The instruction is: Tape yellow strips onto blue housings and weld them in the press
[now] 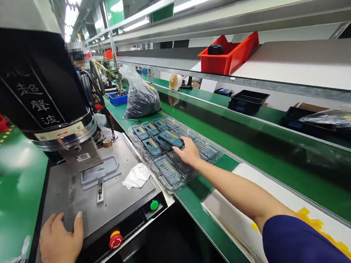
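Note:
My right hand point(188, 150) grips the near end of a dark blue-black plastic housing point(171, 138) with a tan strip, tilted above a clear plastic tray point(177, 183). Several similar housings point(152, 146) lie in the tray's left pockets. My left hand point(61, 240) rests on the near left corner of the machine's metal plate point(88, 217), fingers spread, holding nothing. On that plate sits a grey fixture point(101, 171), directly below the metal block point(84, 156) of the black machine head point(33, 85). A crumpled white cloth or tissue point(136, 177) lies right of the fixture.
On the machine's front are a red emergency button point(115, 240) and a green button point(154, 205). A filled plastic bag point(141, 95) and a blue bin point(119, 98) stand beyond the tray. A red bin point(229, 54) sits on the shelf at right. Cardboard point(233, 209) lies under my right forearm.

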Available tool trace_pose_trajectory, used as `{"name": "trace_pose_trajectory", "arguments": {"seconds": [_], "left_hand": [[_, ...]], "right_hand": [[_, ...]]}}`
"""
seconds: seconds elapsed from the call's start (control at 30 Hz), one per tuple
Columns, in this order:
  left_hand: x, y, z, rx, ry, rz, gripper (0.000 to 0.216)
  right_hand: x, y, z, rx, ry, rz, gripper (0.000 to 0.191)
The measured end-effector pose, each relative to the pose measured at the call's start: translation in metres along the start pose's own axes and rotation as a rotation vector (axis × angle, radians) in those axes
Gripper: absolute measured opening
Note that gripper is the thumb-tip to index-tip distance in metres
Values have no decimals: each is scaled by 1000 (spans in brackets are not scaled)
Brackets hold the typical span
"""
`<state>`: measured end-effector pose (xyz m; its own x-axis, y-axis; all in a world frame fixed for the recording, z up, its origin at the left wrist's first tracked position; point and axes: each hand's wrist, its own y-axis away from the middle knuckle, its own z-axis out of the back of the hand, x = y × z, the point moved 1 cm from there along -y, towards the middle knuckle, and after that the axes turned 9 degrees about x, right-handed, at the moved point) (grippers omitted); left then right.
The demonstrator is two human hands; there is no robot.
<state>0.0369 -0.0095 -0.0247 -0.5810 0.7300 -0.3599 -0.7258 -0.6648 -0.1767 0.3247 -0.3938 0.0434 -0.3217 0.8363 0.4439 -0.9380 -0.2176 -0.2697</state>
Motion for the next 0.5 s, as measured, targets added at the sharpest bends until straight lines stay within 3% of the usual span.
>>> {"name": "trace_pose_trajectory", "arguments": {"seconds": [0.1, 0.23, 0.5], "left_hand": [[-4, 4, -3, 22, -26, 18, 72], [-9, 6, 0, 38, -31, 40, 69], [-4, 4, -2, 54, -58, 57, 68]], "right_hand": [[-24, -40, -6, 37, 95, -165, 59], [-41, -71, -20, 90, 114, -252, 62], [-50, -83, -33, 226, 193, -255, 62]]}}
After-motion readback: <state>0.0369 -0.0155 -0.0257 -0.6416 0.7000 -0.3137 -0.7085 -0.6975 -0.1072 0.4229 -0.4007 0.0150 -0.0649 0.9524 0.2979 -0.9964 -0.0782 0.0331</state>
